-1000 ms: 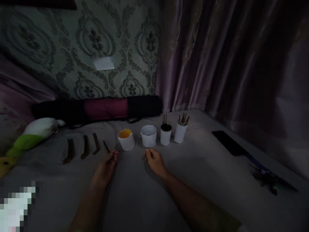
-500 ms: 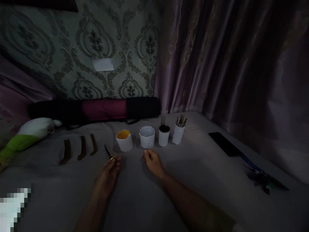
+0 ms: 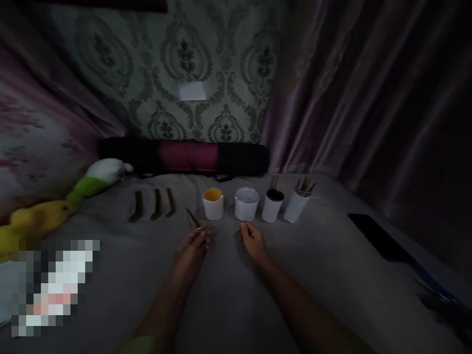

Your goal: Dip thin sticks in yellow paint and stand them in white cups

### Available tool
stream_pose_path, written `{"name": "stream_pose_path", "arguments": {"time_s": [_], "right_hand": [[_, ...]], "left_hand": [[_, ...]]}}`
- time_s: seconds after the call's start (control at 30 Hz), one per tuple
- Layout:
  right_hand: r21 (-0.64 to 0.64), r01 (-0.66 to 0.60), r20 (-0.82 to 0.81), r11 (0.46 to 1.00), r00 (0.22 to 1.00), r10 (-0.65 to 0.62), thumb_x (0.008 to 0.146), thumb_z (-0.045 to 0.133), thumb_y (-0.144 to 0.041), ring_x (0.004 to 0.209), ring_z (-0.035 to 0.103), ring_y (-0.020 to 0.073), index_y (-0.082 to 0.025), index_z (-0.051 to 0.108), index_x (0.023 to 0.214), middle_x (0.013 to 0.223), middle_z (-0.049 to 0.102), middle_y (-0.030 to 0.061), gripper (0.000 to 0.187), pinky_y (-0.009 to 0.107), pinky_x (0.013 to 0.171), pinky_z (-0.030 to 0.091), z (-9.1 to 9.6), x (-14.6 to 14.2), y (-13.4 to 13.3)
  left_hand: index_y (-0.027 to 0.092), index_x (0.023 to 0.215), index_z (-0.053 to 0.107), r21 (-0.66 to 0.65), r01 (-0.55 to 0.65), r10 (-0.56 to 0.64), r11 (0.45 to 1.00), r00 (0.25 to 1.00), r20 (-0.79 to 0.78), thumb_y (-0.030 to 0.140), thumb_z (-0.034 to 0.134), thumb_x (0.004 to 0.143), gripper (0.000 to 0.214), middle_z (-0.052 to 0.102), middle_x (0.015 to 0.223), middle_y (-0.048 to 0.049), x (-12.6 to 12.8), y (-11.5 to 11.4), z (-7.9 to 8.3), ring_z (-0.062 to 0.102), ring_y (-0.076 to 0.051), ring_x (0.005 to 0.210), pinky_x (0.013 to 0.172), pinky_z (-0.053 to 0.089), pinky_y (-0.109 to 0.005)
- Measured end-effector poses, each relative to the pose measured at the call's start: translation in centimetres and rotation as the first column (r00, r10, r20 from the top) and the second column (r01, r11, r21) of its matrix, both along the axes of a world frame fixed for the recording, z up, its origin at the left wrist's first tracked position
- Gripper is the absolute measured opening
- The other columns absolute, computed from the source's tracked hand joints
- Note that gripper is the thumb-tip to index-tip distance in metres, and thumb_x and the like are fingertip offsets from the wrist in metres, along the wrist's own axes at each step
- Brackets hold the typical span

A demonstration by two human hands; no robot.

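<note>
My left hand (image 3: 193,248) is closed around a slim dark paintbrush (image 3: 192,217) with a gold band, its dark end pointing up and away to the left. My right hand (image 3: 252,241) rests on the sheet with its fingers curled in, and nothing shows in it. Just beyond it stands a white tub (image 3: 246,210) with pale contents. To the left of that is a white tub of yellow-orange paint (image 3: 213,195). On the right, a white cup with a dark inside (image 3: 271,211) and a tilted white cup (image 3: 295,209) have several thin sticks at their tops.
Three dark brown bent strips (image 3: 157,204) lie in a row on the left of the grey sheet (image 3: 221,305). A black and maroon roll (image 3: 188,156) lies along the wall. Plush toys (image 3: 40,216) are at far left, a black flat object (image 3: 378,236) at right.
The view has swung left, so everything sits further right in the picture and the yellow plush shows. Both hands keep their poses, the left one still holding the paintbrush.
</note>
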State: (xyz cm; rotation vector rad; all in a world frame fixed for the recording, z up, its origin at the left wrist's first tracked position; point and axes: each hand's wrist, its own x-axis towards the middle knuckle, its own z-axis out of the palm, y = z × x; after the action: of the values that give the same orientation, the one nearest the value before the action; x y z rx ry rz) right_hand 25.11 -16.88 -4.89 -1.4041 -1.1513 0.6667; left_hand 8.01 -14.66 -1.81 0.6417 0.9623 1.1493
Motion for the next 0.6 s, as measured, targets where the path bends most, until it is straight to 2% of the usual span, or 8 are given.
{"name": "stream_pose_path", "arguments": {"time_s": [0.1, 0.33, 0.6], "right_hand": [[-0.009, -0.021, -0.018, 1.0, 1.0, 0.021, 0.08, 0.039, -0.052, 0.05, 0.042, 0.0102, -0.016, 0.054, 0.067, 0.053, 0.044, -0.0025, 0.041, 0.022, 0.049, 0.032, 0.0, 0.0, 0.1], [-0.079, -0.041, -0.041, 0.996, 0.998, 0.038, 0.078, 0.042, -0.055, 0.048, 0.04, 0.0102, -0.015, 0.054, 0.07, 0.054, 0.044, -0.0016, 0.042, 0.022, 0.045, 0.031, 0.1, 0.0, 0.2], [-0.102, -0.024, -0.051, 0.994, 0.999, 0.019, 0.077, 0.042, -0.056, 0.046, 0.038, 0.0098, -0.016, 0.053, 0.069, 0.054, 0.044, -0.0023, 0.042, 0.022, 0.045, 0.031, 0.5, -0.3, 0.0]], "left_hand": [[0.013, 0.097, 0.06, 0.047, 0.042, -0.041, 0.998, 0.999, -0.011, 0.021, 0.067, 0.065, 0.034, 0.061, 0.076, -0.0036, -0.1, 0.4, -0.5, 0.05, -0.005, 0.053, 0.046, 0.036, -0.017], [0.012, 0.103, 0.058, 0.163, 0.064, -0.052, 0.985, 0.996, -0.075, 0.03, 0.063, 0.069, 0.039, 0.061, 0.079, -0.0055, -0.8, 1.0, -1.6, 0.05, -0.006, 0.053, 0.048, 0.036, -0.02], [0.012, 0.104, 0.058, 0.259, 0.056, 0.012, 0.964, 0.967, -0.253, 0.034, 0.058, 0.074, 0.038, 0.061, 0.075, -0.0048, -0.8, 0.5, -0.9, 0.049, -0.007, 0.052, 0.047, 0.037, -0.02]]}}
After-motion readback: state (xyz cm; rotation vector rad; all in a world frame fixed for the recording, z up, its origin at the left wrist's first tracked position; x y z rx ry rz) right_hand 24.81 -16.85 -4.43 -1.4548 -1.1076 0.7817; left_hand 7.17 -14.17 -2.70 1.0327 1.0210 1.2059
